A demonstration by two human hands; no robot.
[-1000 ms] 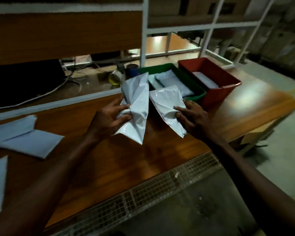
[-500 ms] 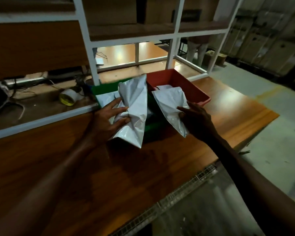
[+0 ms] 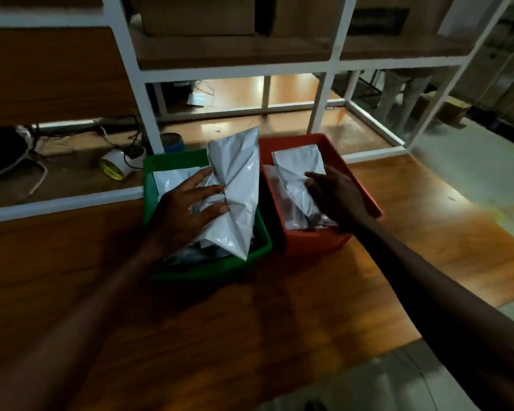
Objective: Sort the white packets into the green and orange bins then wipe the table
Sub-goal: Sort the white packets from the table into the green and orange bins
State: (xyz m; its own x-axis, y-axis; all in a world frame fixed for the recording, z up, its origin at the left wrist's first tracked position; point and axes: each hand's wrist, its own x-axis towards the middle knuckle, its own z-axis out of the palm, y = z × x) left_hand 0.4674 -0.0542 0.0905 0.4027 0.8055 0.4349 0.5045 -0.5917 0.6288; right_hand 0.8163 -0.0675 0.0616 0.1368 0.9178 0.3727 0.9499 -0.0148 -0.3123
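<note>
Two bare hands reach forward over a wooden bench, each holding one white packet above a bin. The left hand (image 3: 190, 203) has its fingers spread and curled around the crumpled middle of a large white packet (image 3: 238, 185), gripping it over the green bin (image 3: 208, 269). This packet's long axis runs away from the person, its far end tipped upward above the bin's back rim and its near end pointing down into the bin close to the front wall. The right hand (image 3: 336, 192) pinches the near right side of a smaller white packet (image 3: 298, 170), which lies flatter, directly over the orange bin (image 3: 315, 240) and low inside its walls. The two bins stand side by side, touching or nearly so, green on the left and orange on the right, so each hand is already nearest its own bin and needs only to let go. Both packets are glossy, wrinkled plastic mailers. More white packets already lie in both bins. Behind them stands a white metal shelf frame (image 3: 149, 120), with a roll of tape (image 3: 116, 166) and cables on its lower level. The lighting is dim.
</note>
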